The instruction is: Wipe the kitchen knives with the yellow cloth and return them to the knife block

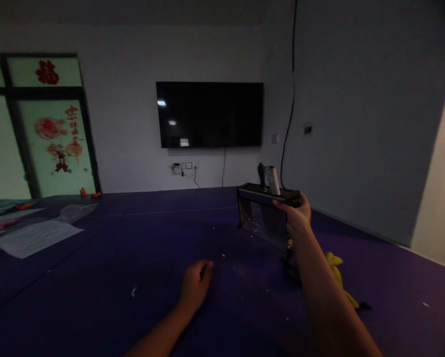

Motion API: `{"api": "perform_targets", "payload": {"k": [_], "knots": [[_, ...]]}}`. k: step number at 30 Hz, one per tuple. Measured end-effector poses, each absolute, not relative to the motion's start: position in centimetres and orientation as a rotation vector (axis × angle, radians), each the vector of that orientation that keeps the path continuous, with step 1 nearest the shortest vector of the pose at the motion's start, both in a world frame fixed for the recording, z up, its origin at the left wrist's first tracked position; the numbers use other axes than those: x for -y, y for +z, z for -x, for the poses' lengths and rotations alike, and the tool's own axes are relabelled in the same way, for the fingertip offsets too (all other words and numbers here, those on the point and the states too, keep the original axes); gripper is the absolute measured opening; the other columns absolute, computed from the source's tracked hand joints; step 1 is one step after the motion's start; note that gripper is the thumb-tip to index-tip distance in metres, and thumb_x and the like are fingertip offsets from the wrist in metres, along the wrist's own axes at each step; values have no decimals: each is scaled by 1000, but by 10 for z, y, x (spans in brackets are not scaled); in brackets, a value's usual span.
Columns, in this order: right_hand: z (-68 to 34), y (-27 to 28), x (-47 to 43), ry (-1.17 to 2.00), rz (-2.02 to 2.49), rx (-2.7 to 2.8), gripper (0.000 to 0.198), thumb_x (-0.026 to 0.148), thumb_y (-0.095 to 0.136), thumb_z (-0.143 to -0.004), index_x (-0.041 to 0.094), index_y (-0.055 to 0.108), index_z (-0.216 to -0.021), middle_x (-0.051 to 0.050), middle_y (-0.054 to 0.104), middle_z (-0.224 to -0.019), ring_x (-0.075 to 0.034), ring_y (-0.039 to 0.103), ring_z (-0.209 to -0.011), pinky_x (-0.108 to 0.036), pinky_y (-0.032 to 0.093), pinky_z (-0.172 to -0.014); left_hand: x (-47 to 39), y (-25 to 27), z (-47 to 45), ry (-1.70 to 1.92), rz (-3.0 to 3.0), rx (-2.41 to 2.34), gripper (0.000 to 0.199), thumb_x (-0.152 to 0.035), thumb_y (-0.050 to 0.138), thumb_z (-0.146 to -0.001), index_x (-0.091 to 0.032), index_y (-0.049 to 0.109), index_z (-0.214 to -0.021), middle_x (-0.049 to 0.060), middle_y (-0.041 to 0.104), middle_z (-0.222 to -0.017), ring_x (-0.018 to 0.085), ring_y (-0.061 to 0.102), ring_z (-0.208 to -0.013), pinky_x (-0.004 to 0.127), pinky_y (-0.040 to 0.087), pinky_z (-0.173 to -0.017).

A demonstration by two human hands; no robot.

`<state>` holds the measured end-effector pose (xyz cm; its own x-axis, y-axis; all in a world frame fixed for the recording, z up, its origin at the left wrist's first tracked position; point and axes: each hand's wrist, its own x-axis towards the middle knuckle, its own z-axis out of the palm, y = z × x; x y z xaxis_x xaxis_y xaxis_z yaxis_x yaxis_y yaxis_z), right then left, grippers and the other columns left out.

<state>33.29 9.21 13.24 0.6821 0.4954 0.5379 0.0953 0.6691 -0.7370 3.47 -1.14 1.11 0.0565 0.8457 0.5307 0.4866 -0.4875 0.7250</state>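
Note:
My right hand (299, 216) grips the right end of a dark-framed box with a clear see-through front panel (265, 223), thumb along its top edge. The box is raised above the purple surface and tilted. On its top stand a black rounded piece (261, 174) and a whitish upright piece (273, 180); I cannot tell what they are. A dark strap-like piece (291, 271) shows below the box. My left hand (197, 283) is curled into a loose fist low over the purple surface, apart from the box, with nothing visible in it.
The purple surface (163, 248) carries small white scraps. Papers (36, 235) and a clear plastic bag (74, 212) lie at left, small orange items (83, 192) behind. A yellow item (336, 272) lies beside my right forearm. A television (209, 115) hangs on the wall.

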Motion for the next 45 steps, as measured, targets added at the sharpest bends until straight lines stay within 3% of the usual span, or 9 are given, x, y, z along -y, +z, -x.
{"api": "perform_targets", "payload": {"k": [6,11,14,18,24,31,37,42,45], "knots": [[-292,157,-73,578,603,890,74,23,84,-33,23,57,-102,3,61,-86,-16,59,-78,-32,49,-75,-7,45,-19,1719,-1825,-1392,45,-55,46,-82,-17,58,-104,9,63,-96,22,59,-89,33,45,-75],[-259,172,-45,993,482,986,61,15,83,-35,22,63,-93,6,65,-75,-14,60,-67,-26,48,-67,-42,110,10,1961,-1542,-1168,84,-55,74,-56,-17,44,-124,16,40,-135,30,33,-127,44,27,-102],[-242,175,-34,1164,436,1074,51,16,82,-38,21,64,-85,5,66,-72,-14,60,-65,-25,47,-65,-45,136,23,1869,-1567,-1000,90,-61,74,-50,-15,45,-123,16,45,-132,29,35,-127,42,24,-105],[-226,175,-26,1252,427,1128,43,18,83,-38,20,65,-78,3,67,-69,-16,61,-62,-27,48,-64,-33,141,28,1783,-1572,-818,72,-61,73,-50,-15,59,-103,11,63,-106,30,54,-106,38,42,-89],[-218,174,-22,1319,423,1184,45,21,83,-42,21,65,-84,2,67,-74,-17,62,-69,-27,48,-67,-26,142,28,1880,-1447,-719,55,-48,74,-51,-16,60,-93,3,64,-85,22,61,-85,32,45,-80],[-224,159,-44,887,763,1232,106,25,87,-35,25,42,-131,-8,56,-119,-25,43,-121,-36,36,-98,-28,154,43,1998,-1414,-764,59,-37,80,-40,-14,61,-90,1,65,-77,20,60,-78,32,45,-79],[-277,142,-77,497,1151,1160,60,41,75,-60,21,59,-115,-12,63,-106,-25,59,-102,-36,46,-85,-44,138,63,2249,-1296,-946,63,-42,80,-44,-14,56,-95,3,61,-87,20,59,-82,35,44,-84],[-342,121,-94,335,1394,1007,35,29,72,-55,18,67,-88,-9,65,-79,-32,61,-92,-48,43,-85,-55,120,77,2497,-1193,-1200,72,-46,80,-45,-15,52,-104,5,58,-96,22,56,-91,38,44,-86],[-367,106,-97,276,1529,902,27,27,72,-50,22,66,-76,-9,65,-82,-35,58,-98,-55,40,-84,-58,110,85,2570,-1150,-1373,75,-46,80,-44,-14,52,-106,6,57,-98,24,55,-93,41,44,-87]]}}
